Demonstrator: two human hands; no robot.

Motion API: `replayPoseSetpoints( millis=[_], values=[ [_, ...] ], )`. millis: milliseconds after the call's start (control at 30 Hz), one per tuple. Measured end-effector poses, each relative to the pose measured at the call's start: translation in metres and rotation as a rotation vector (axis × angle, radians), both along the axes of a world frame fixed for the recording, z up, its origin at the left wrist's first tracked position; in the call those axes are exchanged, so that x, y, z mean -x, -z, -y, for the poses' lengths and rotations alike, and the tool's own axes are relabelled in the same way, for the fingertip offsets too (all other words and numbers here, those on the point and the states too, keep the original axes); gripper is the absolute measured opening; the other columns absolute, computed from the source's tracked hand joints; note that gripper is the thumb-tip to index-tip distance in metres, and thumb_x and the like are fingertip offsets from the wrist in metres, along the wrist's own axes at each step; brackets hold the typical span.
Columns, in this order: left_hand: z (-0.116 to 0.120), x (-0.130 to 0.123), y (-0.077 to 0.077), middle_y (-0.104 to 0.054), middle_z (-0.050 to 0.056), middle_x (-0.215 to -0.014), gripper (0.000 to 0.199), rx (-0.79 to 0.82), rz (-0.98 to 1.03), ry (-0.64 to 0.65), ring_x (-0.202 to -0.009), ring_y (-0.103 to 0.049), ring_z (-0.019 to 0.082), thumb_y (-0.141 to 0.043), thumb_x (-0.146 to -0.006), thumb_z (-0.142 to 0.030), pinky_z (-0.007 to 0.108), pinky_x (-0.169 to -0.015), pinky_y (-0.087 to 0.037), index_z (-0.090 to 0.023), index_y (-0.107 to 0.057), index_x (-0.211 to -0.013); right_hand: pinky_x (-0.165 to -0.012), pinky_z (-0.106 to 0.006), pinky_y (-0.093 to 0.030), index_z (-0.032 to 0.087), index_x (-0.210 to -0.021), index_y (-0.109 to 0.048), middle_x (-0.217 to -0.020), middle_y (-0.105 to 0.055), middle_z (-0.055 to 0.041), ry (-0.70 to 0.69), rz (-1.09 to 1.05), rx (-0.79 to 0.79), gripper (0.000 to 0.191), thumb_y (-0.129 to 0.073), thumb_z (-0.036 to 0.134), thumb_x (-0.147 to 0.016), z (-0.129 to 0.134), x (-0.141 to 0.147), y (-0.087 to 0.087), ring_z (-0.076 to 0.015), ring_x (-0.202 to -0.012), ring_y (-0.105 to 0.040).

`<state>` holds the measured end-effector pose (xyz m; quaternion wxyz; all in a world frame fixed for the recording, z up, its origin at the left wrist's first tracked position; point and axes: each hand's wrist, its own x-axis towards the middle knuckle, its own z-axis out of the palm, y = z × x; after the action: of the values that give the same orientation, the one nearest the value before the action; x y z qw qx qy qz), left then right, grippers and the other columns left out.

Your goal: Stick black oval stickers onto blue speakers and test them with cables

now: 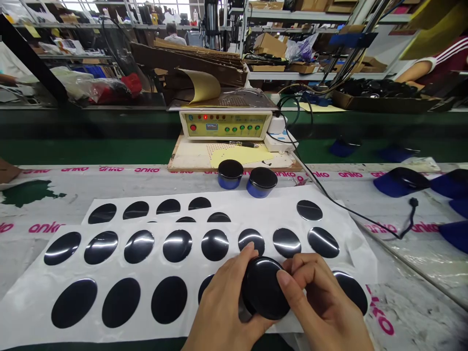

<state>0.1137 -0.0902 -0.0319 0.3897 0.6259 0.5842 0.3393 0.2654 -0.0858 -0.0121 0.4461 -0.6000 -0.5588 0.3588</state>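
Note:
In the lower middle, my left hand [223,302] is wrapped around the side of a round part with a glossy black top [266,287]. My right hand [325,307] has its thumb on the right edge of that top, with the other fingers curled behind; whether a loose black disc is pinched there I cannot tell. Beneath both hands lies a white sheet [146,268] bearing rows of round black stickers [169,300], over a second such sheet [266,209]. Past it stand two blue round parts with black tops, one left [230,174] and one right [262,182].
A control box [226,126] with buttons sits on a board [186,156] at the back. A black cable [340,204] crosses the bench on the right, near several blue-and-black parts [400,182]. Another person's arm [415,72] reaches toward a cardboard tray [387,103].

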Motion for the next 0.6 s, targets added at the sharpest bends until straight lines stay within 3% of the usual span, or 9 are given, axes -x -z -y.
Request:
replayPoseSetpoints(
  millis=[267,400,467,600],
  values=[
    [0.002,0.003,0.008,-0.058,-0.005,-0.133,0.091,-0.093,-0.045,0.064,-0.116,-0.06,0.023,-0.073,-0.071,-0.02,0.038,-0.094,-0.053,-0.044,-0.022,-0.143,-0.064,-0.02,-0.047,0.022,-0.068,-0.047,-0.079,-0.052,0.0001,-0.04,0.083,-0.008,0.027,-0.053,0.035,-0.091,-0.001,-0.002,0.0,-0.0137,-0.076,-0.055],
    [0.001,0.004,0.011,-0.058,-0.002,-0.133,0.093,-0.247,-0.154,0.113,-0.116,-0.06,0.022,-0.071,-0.075,-0.024,0.036,-0.093,-0.054,-0.039,-0.013,-0.147,-0.057,-0.019,-0.046,0.023,-0.067,-0.044,-0.075,-0.051,0.0014,-0.088,0.203,-0.007,0.029,-0.05,0.035,-0.093,-0.003,-0.006,-0.004,-0.0125,-0.07,-0.056],
    [0.001,0.001,0.013,-0.058,0.002,-0.134,0.085,-0.37,-0.286,0.107,-0.117,-0.059,0.023,-0.066,-0.079,-0.028,0.036,-0.094,-0.054,-0.034,-0.016,-0.148,-0.053,-0.019,-0.045,0.023,-0.068,-0.044,-0.07,-0.05,0.0029,-0.132,0.281,-0.015,0.028,-0.048,0.036,-0.093,-0.004,-0.007,-0.007,-0.0114,-0.062,-0.055],
    [0.005,-0.013,0.015,-0.058,0.01,-0.133,0.06,-0.585,-0.57,0.003,-0.106,-0.066,0.026,-0.059,-0.085,-0.039,0.032,-0.08,-0.06,-0.026,-0.041,-0.14,-0.047,-0.018,-0.044,0.023,-0.068,-0.045,-0.064,-0.052,0.0045,-0.233,0.43,-0.04,0.028,-0.048,0.035,-0.093,-0.009,-0.011,-0.014,-0.0093,-0.051,-0.054]
  ],
)
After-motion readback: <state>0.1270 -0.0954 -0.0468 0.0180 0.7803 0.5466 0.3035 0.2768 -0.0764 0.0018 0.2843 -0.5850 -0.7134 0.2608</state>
